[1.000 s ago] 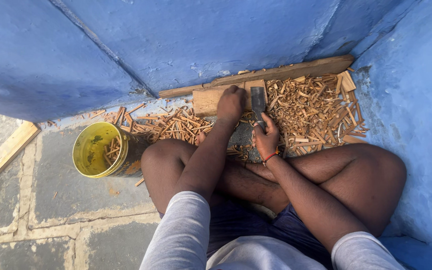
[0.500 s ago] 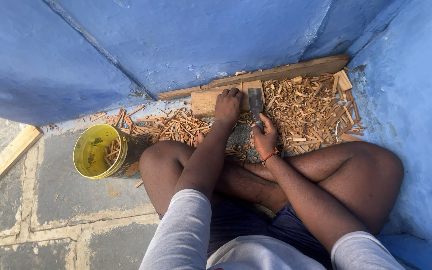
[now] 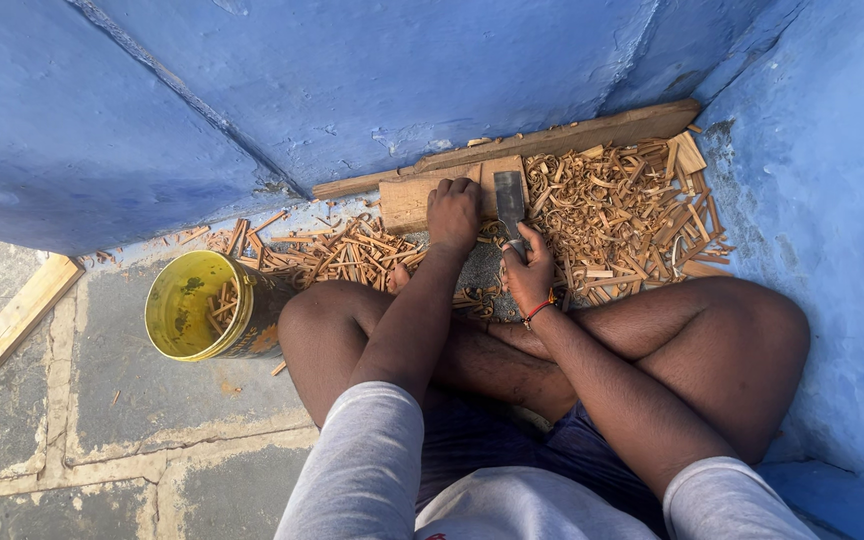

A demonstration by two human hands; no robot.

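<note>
Grey sleeves [image 3: 367, 465] fill the bottom edge of the head view, and from them two bare forearms run forward over crossed bare legs [image 3: 712, 350] on the stone floor [image 3: 102, 400]. Just past the left knee, a yellow bucket [image 3: 180, 345] stands on the floor's flagstones, open, with a few wood strips [image 3: 220, 310] leaning inside it. Further out, the right hand [image 3: 529, 275], with a red and dark band at the wrist, is clenched around the handle of a flat metal blade [image 3: 509, 200]; the blade points away from the person and its far end lies against a wooden block [image 3: 407, 200]. Beside it the left hand [image 3: 454, 210] rests palm down, fingers curled over the near edge of that block, pressing on it; whether it also pinches a small piece underneath cannot be told. Between the two hands and the legs a grey patch of stone shows, partly hidden by the wrists. Around the block, a thick litter of wood shavings [image 3: 622, 210] and short splints spreads along the floor's far edge, heaviest toward the right corner where the walls meet, thinner toward the bucket. Behind the block, a long wooden plank [image 3: 572, 135] lies flat against the foot of the blue wall [image 3: 352, 80]. At the left edge of the floor, well apart from everything else, a pale wooden batten [image 3: 22, 310] lies at a slant.
</note>
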